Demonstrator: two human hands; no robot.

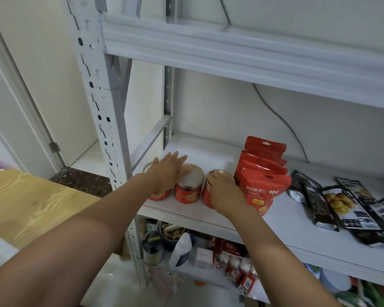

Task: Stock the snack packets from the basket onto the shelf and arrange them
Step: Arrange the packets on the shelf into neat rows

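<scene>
Our left grip (166,171) lies flat and fully open, fingers straight, its palm resting across the lids of the left jar (157,194) and the middle jar (189,187). Our right grip (224,192) is curled down over the top of the right jar (207,196), fingers wrapped on its lid and side. Largest first, the shelf (208,147) is a white board with bare room at its far left, behind the jars. On its right part the black packets (341,204) lie flat and fanned, overlapping one another. Between them and the jars the red pouches (264,173) stand upright in a file running near to far, the nearest one just beside our right grip. The three jars sit in a row along the near edge of the shelf, close together. The basket is not in view. We judge the step in hand to be squaring up the jar row. To do it well we should slide rather than lift, and press only lightly with the flat palm so the two left jars neither tip nor skate off the near edge. We should then bring the right jar in until it sits just beside the middle one, keeping our right wrist from knocking the front pouch over.
</scene>
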